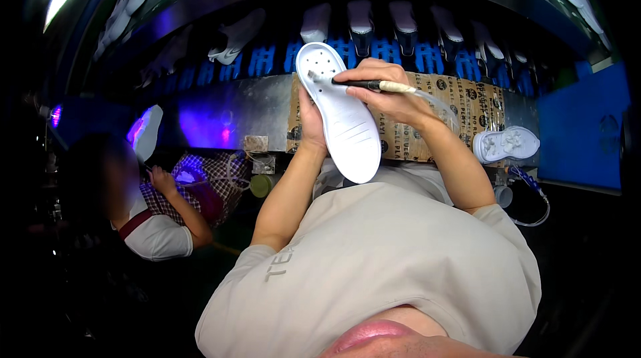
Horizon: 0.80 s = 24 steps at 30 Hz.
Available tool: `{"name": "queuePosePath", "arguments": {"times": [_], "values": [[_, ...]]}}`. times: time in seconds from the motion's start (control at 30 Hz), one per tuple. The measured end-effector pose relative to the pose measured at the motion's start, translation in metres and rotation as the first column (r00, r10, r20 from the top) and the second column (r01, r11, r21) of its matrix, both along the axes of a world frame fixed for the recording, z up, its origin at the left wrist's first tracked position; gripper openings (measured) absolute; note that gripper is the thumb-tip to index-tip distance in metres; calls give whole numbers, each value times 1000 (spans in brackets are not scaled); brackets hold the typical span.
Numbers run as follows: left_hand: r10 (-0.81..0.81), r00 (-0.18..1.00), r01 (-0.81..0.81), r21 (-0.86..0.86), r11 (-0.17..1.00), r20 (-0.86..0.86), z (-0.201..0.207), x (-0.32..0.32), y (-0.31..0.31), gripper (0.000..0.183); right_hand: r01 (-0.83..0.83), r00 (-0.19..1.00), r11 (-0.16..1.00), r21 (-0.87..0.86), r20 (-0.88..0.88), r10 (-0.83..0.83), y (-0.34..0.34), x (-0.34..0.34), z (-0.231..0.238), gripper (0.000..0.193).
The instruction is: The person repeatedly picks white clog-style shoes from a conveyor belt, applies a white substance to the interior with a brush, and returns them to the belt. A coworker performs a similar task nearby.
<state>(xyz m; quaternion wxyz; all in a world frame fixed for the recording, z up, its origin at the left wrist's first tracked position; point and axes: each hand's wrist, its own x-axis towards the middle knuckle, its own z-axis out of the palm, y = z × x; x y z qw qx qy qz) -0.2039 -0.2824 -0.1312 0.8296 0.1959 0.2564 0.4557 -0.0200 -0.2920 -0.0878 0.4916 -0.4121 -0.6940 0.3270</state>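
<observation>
A white shoe sole (346, 127) is tilted up in front of me, its inner side facing me, with several dark holes at its far end. Round its left edge my left hand (311, 121) is closed, fingers mostly hidden behind it. My right hand (386, 93) grips a brush with a black and cream handle (374, 85), a thin clear tube running back from it. Its tip touches the sole just below the holes. Another white sole (506, 144) lies at the right on the bench, with pale crumpled bits on it.
Printed brown cardboard (427, 132) covers part of the metal bench (267, 104). Beyond it, white shoes (360, 17) stand on blue racks (386, 53) under a metal ledge. A co-worker (160, 224) at left holds a white sole (145, 132). A blue panel (581, 127) stands at right.
</observation>
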Motion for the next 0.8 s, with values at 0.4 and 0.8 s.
{"name": "queuePosePath", "arguments": {"times": [0.4, 0.8], "values": [[28, 980, -37, 44, 998, 195, 24, 3, 24, 82, -235, 922, 924, 302, 371, 113, -18, -8, 21, 26], [-75, 955, -3, 261, 965, 287, 54, -21, 76, 91, -524, 851, 851, 37, -3, 525, -41, 2, 53, 25]]}}
